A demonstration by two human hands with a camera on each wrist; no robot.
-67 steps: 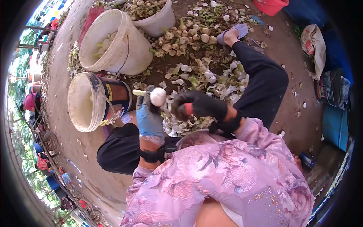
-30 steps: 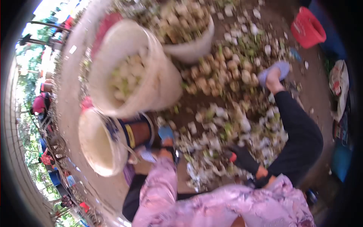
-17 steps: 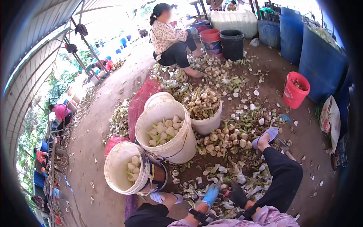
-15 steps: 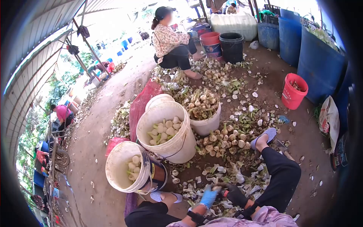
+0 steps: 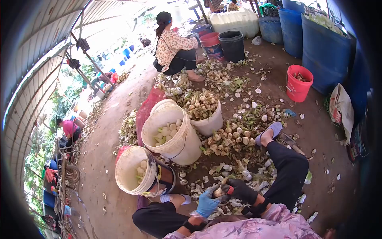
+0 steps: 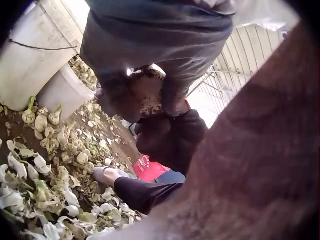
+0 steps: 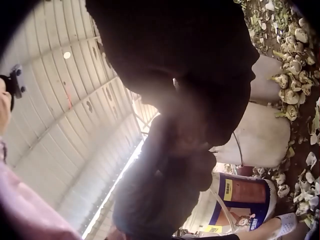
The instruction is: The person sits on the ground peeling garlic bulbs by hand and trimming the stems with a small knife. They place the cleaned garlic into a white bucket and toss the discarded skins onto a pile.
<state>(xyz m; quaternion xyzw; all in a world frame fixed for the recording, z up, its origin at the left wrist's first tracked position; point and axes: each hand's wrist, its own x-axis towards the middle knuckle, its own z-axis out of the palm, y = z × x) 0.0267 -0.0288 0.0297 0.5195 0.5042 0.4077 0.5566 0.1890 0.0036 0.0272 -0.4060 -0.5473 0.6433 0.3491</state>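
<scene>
In the head view the left hand (image 5: 207, 203), in a blue glove, holds a brownish garlic bulb (image 5: 218, 193) low at the centre. Close against it, the black-gloved right hand (image 5: 242, 190) has its fingers curled round a small red-handled object (image 5: 230, 190), whose far end is hidden. Seen from the left wrist, the left hand (image 6: 155, 40) arches over the dim bulb (image 6: 147, 92), with the right hand (image 6: 172, 140) below. Both hands are dark in the right wrist view, the right hand (image 7: 175, 60) above the left hand (image 7: 160, 185).
A labelled bucket (image 5: 164, 180) and a larger white bucket (image 5: 187, 145) hold pale bulbs. Behind stands a tub (image 5: 211, 121) of untrimmed bulbs, beside a bulb pile (image 5: 230, 139). Peelings (image 5: 246, 175) cover the ground. A red bucket (image 5: 297, 89) stands right; another person (image 5: 173, 49) squats farther back.
The view has lifted from the lap to the wider yard. The white bulb held earlier is gone from the left hand, which now holds a brownish one. Both hands have come back together.
</scene>
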